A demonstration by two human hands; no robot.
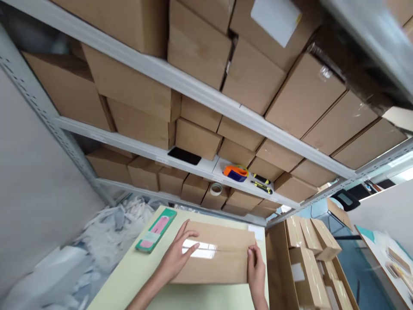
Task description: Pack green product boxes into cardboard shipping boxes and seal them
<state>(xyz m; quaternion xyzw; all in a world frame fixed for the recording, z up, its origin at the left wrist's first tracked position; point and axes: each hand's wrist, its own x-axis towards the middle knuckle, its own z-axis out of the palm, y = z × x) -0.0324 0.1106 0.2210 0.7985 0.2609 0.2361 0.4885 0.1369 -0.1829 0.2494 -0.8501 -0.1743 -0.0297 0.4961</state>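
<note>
A flat brown cardboard box (222, 267) lies on the pale green table (190, 297), with clear shiny tape along the seam on top. My left hand (177, 256) grips its left end, the thumb on the tape and the fingers at the far edge. At the right end, my right hand (256, 269) holds the edge between thumb and curled fingers. Left of the box sits a green and pink package (156, 230). Under the box's far right corner, a white paper (256, 231) shows in part.
Shelves (193, 92) packed with cardboard boxes rise behind the table. A tape roll (216, 188), an orange and blue object (235, 173), yellow-black cutters (262, 186) and a black phone-like slab (184, 155) are there. White plastic (119, 232) heaps at left; an open carton (280, 258) of small boxes stands right.
</note>
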